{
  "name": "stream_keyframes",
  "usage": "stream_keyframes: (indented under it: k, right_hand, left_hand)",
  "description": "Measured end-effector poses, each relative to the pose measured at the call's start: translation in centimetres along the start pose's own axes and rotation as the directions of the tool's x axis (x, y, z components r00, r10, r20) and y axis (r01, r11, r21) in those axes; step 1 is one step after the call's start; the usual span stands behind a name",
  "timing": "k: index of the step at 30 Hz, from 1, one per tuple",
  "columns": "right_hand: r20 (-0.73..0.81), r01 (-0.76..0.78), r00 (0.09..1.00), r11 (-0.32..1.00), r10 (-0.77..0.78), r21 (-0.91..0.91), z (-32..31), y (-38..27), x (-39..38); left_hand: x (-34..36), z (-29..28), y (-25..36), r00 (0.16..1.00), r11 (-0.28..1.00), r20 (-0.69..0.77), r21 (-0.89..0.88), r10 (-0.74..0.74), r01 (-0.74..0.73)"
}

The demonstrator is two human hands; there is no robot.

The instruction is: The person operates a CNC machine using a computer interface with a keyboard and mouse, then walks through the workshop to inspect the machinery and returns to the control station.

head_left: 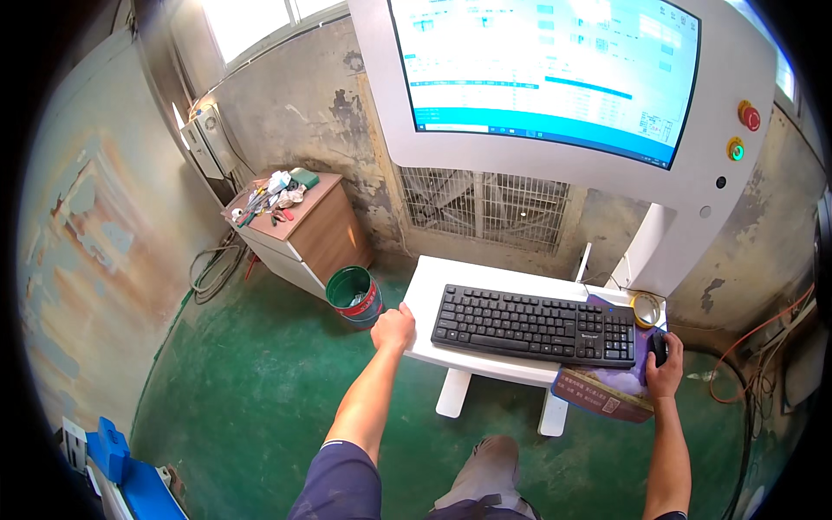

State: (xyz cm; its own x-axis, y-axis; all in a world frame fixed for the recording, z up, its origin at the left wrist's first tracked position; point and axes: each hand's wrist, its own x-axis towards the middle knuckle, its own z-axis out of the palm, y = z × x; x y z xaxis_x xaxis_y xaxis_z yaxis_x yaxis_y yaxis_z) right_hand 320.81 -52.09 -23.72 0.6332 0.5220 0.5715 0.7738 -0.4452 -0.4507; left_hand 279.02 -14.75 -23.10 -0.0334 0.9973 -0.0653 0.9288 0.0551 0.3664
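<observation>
My left hand [394,328] is closed on the left edge of a white keyboard shelf [425,282], with some of its fingers hidden. At the shelf's right end, my right hand [665,371] rests over a black computer mouse [659,348], which lies on a purple printed mouse pad [640,381]. The front of the pad hangs past the shelf edge. Between my hands lies a black keyboard [529,325]; neither hand touches it. Behind the mouse sits a roll of yellow tape [645,309]. Above the shelf, a large lit screen [546,78] shows a page of tables and small drawings.
A red push button [749,116] and a green-lit button [736,150] are on the machine's white panel. Left of the shelf stand a green bucket [354,297] and a wooden cabinet [321,230] topped with tools. Cables [750,390] run along the right side.
</observation>
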Motion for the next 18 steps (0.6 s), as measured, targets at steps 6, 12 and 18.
stream_keyframes:
  k: [6,12,18]
  right_hand:
    - [-0.005,0.028,1.000,1.000,-0.028,-0.004,0.11,0.08,-0.09]
    - [0.007,0.031,0.999,0.999,-0.031,-0.012,0.04,-0.02,-0.12]
    - [-0.027,-0.009,1.000,1.000,0.010,0.026,0.09,-0.13,-0.07]
  left_hand:
    - [-0.08,-0.02,0.08,1.000,1.000,-0.003,-0.004,-0.008,0.008]
    - [0.01,0.04,-0.02,1.000,1.000,0.005,-0.001,-0.012,0.012]
    - [0.09,0.14,-0.09,1.000,1.000,0.006,0.000,-0.014,0.014]
